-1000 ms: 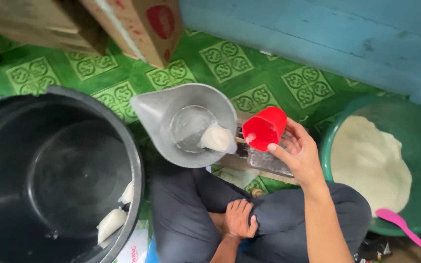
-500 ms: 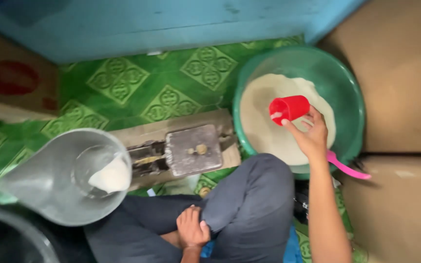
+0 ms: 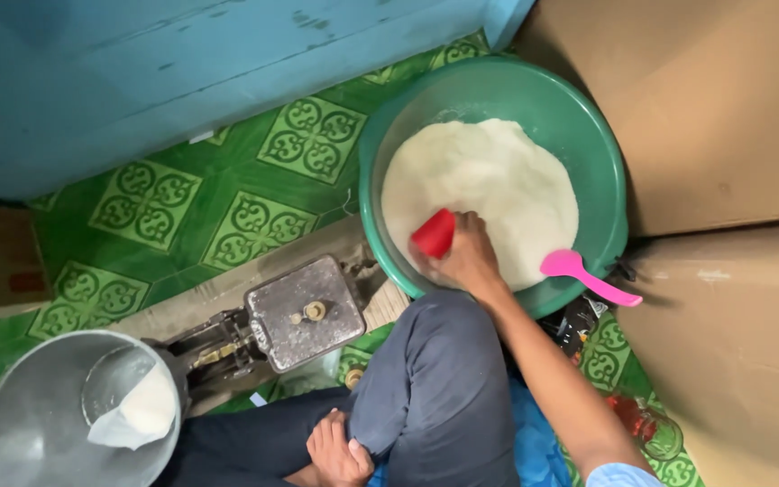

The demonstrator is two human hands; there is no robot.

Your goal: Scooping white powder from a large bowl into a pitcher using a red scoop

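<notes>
Right hand grips red cup, tipped mouth-down into white flour at green basin's near side; left hand curled empty on lap.

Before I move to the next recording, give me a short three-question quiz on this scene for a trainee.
1. True or false: the right hand holds the pink spoon.
2. Where does the red cup sit? A) on the metal scale B) in the white grain of the green basin C) in the grey jug
3. Fill in: the left hand rests near the person's ____.

Key:
1. False: it grips the red cup; the spoon leans on the basin's rim.
2. B
3. Leg, closed loosely and holding nothing visible.
</notes>
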